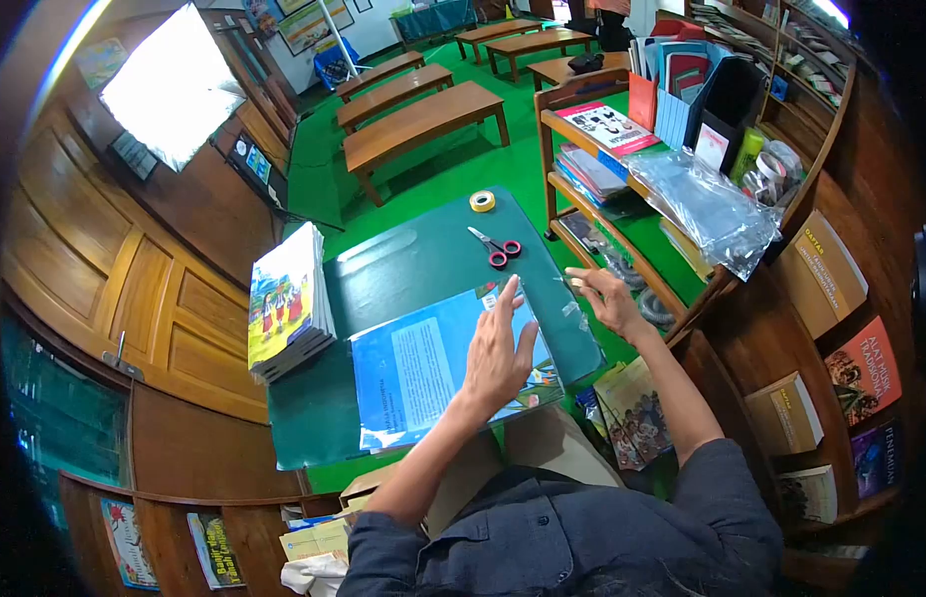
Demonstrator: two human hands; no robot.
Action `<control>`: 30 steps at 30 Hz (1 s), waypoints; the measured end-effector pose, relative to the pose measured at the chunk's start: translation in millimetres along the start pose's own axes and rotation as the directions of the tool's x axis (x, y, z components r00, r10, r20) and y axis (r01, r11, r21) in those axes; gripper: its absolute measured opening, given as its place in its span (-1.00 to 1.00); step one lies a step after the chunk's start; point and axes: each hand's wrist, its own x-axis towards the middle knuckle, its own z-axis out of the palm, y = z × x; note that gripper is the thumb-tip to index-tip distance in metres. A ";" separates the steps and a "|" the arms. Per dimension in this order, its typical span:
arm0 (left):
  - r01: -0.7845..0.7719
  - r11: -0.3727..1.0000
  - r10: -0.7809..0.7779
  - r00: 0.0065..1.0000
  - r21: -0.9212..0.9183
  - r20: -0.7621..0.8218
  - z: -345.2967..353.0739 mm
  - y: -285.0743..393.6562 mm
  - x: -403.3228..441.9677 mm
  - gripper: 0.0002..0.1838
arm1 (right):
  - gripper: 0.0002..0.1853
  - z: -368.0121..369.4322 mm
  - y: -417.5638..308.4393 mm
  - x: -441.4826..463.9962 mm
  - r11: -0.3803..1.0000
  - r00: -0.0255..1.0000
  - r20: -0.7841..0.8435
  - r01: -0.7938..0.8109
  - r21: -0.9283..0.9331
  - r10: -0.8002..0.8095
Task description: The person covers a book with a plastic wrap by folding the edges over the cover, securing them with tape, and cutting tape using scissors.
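Observation:
A blue book [433,363] lies with its printed back cover up on the green table [383,269]. My left hand [498,348] is over the book's right part with its fingers stretched out and nothing held. Beyond the table's right edge, my right hand [607,298] has its fingers bent and the fingertips close together; what they hold, if anything, is too small to tell. Just below those fingertips, bits of clear tape [572,313] stick to the table edge. Scissors with dark and pink handles [498,249] lie beyond the book, blades partly apart. A yellowish tape roll [482,202] rests farther back.
A tall stack of books [287,303] stands at the table's left edge. On my right is a wooden shelf cart [622,159] with folders and plastic sheets [702,204]. More books [632,413] sit low at the right. Low wooden benches [423,124] stand ahead.

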 end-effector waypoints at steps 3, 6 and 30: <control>0.086 0.994 -0.082 0.995 -0.069 0.059 -19.7 2.0 -27.5 -0.37 | -0.66 -2.7 -22.1 3.6 0.999 0.996 -0.092 -0.020 -0.034 0.017; 0.187 0.974 -0.181 0.982 -0.125 0.054 -40.8 5.3 -52.4 -0.38 | -0.66 -13.3 -70.4 16.4 0.996 0.993 -0.078 -0.090 0.021 0.091; 0.298 0.902 -0.337 0.939 -0.313 -0.077 -122.4 5.3 -137.5 -0.44 | -0.96 -70.8 -425.9 49.2 0.900 0.882 0.205 0.436 -0.008 -0.425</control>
